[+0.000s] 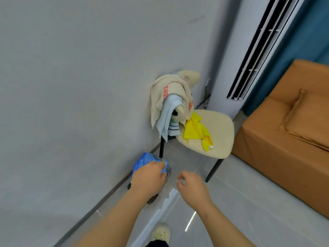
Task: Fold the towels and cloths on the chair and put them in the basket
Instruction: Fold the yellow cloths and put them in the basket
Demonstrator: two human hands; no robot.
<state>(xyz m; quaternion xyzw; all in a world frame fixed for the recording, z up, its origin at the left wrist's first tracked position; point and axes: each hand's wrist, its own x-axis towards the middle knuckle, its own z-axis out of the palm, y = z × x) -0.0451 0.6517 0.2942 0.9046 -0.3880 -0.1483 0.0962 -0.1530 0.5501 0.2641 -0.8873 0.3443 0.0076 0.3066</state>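
Gripping blue cloth [142,161]: left hand [147,177], fingers curled over it, low by wall. Right hand [193,187] just beside, fingers curled; pinching anything, cannot tell. Beyond hands, chair [217,129]: yellow cloth [194,131] on seat, beige towel [170,86] and light blue towel [167,114] draped over backrest.

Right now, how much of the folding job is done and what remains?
Done: nothing sure; no basket clearly visible. In hand: the left hand holds a blue cloth near the floor; the right hand is beside it. Left: cream towel, light blue towel, striped cloth on the chair back, yellow cloth on the seat.
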